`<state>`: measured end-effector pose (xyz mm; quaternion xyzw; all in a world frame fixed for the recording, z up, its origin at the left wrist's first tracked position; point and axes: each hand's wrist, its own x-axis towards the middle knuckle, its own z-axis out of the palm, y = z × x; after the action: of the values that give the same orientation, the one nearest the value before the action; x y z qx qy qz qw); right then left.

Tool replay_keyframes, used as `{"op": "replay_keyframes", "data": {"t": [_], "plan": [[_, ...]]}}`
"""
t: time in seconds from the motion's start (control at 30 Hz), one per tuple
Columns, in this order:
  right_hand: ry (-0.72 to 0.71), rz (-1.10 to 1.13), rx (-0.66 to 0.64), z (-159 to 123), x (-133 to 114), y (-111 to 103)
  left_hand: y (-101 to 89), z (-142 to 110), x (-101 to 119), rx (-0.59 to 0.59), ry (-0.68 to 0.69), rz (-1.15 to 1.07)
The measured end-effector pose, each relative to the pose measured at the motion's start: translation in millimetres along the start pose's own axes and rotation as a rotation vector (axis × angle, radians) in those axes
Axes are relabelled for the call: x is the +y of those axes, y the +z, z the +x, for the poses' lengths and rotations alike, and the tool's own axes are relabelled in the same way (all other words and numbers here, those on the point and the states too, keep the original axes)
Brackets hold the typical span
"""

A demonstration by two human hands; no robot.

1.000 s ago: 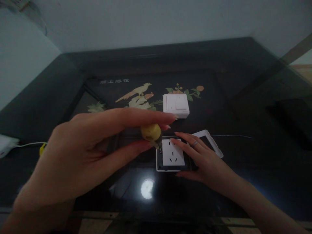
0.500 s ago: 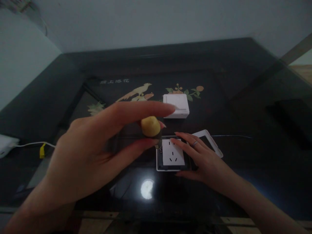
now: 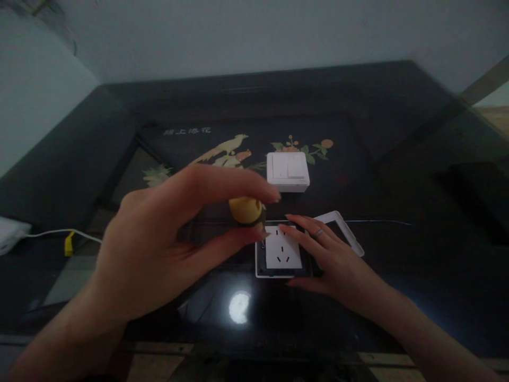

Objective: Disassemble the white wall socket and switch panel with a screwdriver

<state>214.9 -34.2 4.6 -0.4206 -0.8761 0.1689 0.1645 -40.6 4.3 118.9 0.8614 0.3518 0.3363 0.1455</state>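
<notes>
My left hand (image 3: pixel 167 244) pinches the yellow-capped handle of a screwdriver (image 3: pixel 245 209) between thumb and fingers, holding it upright. Its tip stands at the upper left corner of a white wall socket (image 3: pixel 281 253) lying in its dark frame on the table. My right hand (image 3: pixel 326 260) lies flat on the socket's right side, fingers stretched out, a ring on one finger. Just right of that hand lies a loose white cover frame (image 3: pixel 342 229).
A white double wall switch (image 3: pixel 288 171) sits farther back on the dark glossy table (image 3: pixel 397 159) with its bird and flower inlay. At the left edge lie a white device (image 3: pixel 10 233) and its white cable with a yellow tag (image 3: pixel 69 243). A lamp reflection glares near the front.
My left hand's fingers have turned around the screwdriver handle and curled lower over it. The socket and my right hand have stayed in place.
</notes>
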Motion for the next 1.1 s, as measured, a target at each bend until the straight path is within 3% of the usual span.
{"op": "replay_keyframes", "data": {"t": [0.1,0.3,0.37,0.43,0.6,0.67,0.77,0.83,1.0,1.1], "plan": [[0.003,0.007,-0.007,-0.2,0.0,-0.2,6.4,3.1,1.6,0.068,0.099,0.016],[0.033,0.019,-0.042,0.8,-0.7,-2.6,-9.5,2.8,5.0,-0.182,-0.02,-0.035],[0.04,0.02,-0.046,1.4,-1.0,-3.0,-12.9,1.3,3.1,-0.21,-0.013,-0.021],[0.04,0.015,-0.04,1.6,-1.3,-3.3,-10.2,0.6,0.5,-0.158,-0.002,0.023],[0.014,0.003,-0.02,1.3,-1.9,-3.4,5.8,1.5,-0.9,0.116,0.01,0.019],[0.008,0.005,-0.017,1.1,-2.1,-3.2,4.7,2.0,1.0,0.085,0.038,0.045],[0.018,0.009,-0.029,1.1,-2.2,-2.9,-5.1,1.9,3.3,-0.079,0.002,0.083],[0.034,0.013,-0.039,1.2,-2.1,-2.9,-10.4,1.2,3.0,-0.123,-0.025,0.087],[0.032,0.012,-0.037,0.5,-1.4,-3.3,-2.2,1.3,-0.6,0.021,-0.045,0.136],[0.025,0.013,-0.027,-0.1,-0.8,-2.5,4.7,2.8,-0.1,0.116,0.014,0.075]]}}
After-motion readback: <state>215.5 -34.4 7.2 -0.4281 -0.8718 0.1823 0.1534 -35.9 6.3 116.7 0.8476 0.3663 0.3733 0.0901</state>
